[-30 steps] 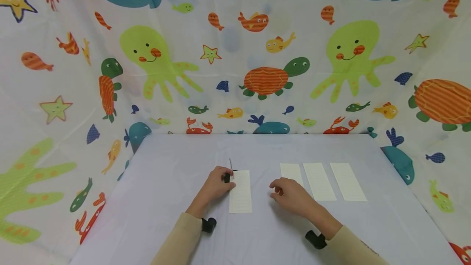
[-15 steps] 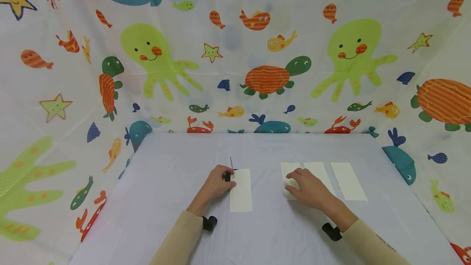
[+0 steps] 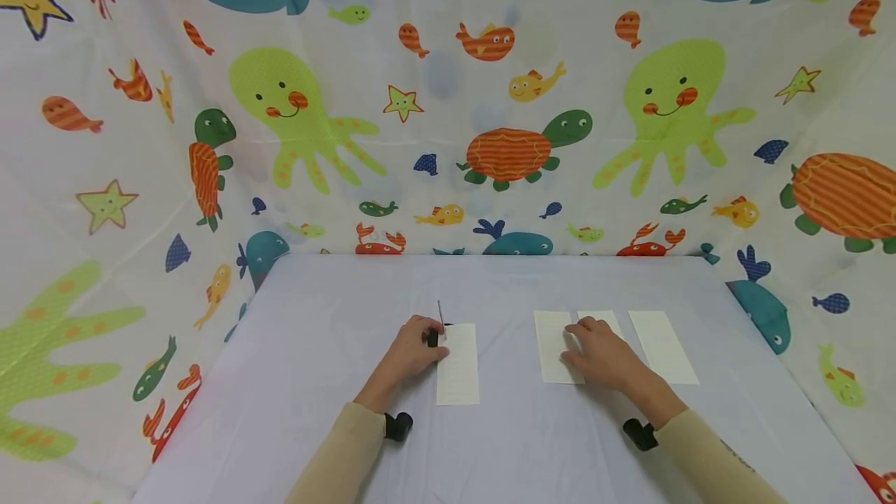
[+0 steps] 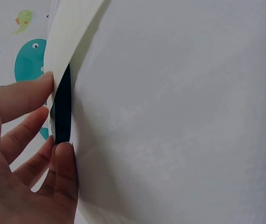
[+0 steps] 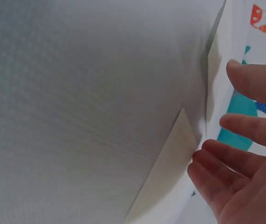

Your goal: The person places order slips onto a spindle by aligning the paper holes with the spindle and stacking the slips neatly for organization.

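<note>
At the left edge of a cream paper sheet (image 3: 458, 368), my left hand (image 3: 406, 352) holds a small black flat-sided object (image 4: 64, 107), with the thumb on the sheet. A thin upright piece (image 3: 440, 313) rises at the sheet's top left corner; the object's kind is unclear. My right hand (image 3: 609, 356) is over the middle sheet (image 3: 597, 320) of the right-hand group, partly covering it. Its fingers are loosely bent, with nothing held between them. To its left lies another paper sheet (image 3: 554, 348). In the right wrist view, a paper edge (image 5: 167, 177) lies near the fingertips.
A third sheet (image 3: 663, 347) lies at the right of the group. White cloth (image 3: 336, 309) covers the table. Behind and beside it hangs a curtain (image 3: 434, 115) printed with sea animals. Black wrist cameras (image 3: 399, 426) sit under both forearms.
My right hand has moved right, from beside the group's left sheet, across it, to the middle sheet. The left hand stays at its sheet with the black object.
</note>
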`<state>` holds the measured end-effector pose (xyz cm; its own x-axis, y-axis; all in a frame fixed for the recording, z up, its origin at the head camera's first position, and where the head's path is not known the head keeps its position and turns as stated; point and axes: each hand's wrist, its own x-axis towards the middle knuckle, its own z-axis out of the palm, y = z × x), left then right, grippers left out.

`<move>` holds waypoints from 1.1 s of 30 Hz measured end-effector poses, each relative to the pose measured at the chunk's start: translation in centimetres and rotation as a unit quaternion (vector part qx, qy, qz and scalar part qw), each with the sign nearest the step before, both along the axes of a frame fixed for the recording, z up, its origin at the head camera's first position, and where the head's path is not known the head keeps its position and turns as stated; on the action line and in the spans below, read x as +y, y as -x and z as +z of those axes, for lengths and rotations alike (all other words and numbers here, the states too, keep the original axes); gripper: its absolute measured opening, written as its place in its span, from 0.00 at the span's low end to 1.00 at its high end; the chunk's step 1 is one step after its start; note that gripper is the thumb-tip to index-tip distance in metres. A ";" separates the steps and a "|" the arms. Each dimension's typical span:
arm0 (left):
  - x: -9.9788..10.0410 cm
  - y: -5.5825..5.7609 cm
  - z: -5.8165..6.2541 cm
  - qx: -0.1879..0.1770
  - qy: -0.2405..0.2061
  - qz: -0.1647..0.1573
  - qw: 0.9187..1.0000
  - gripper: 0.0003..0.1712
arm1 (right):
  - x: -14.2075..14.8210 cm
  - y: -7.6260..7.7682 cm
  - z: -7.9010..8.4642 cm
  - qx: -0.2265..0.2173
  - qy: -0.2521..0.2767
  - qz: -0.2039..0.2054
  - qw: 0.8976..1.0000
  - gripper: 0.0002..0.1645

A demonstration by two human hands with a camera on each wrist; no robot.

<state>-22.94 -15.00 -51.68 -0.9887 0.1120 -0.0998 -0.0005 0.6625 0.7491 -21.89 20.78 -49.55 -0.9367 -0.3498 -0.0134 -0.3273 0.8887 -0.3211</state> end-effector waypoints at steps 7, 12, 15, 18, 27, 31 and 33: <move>0.0 -0.2 0.1 -0.001 -0.006 0.001 1.000 0.17 | 0.4 0.0 -0.5 -0.001 -0.006 0.008 1.000 0.29; 0.0 -0.3 0.1 0.000 -0.007 0.002 1.000 0.17 | 0.2 0.1 -0.8 0.006 -0.019 0.010 1.000 0.30; 0.0 -0.2 0.0 -0.002 -0.008 0.004 1.000 0.17 | 0.0 0.1 -0.9 0.004 -0.024 0.001 1.000 0.29; 0.0 -0.1 -0.1 0.002 -0.008 0.000 1.000 0.17 | -0.1 0.2 -0.9 0.000 -0.026 -0.007 1.000 0.29; 0.0 -0.3 -0.2 0.009 -0.007 -0.004 1.000 0.18 | -0.7 0.0 -0.5 0.003 -0.015 -0.019 1.000 0.25; 0.0 -0.2 -0.1 0.007 -0.006 0.000 1.000 0.18 | -1.0 -0.2 -0.6 0.016 -0.005 -0.026 1.000 0.23; 0.0 -0.2 -0.1 0.006 -0.006 0.002 1.000 0.18 | -1.1 -0.2 -0.7 0.019 0.002 -0.034 0.999 0.22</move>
<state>-22.74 -14.97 -51.74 -0.9901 0.1100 -0.0873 0.0060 0.6540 0.7564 -21.69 19.71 -50.23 -0.9580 -0.2859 0.0233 -0.2787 0.9081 -0.3127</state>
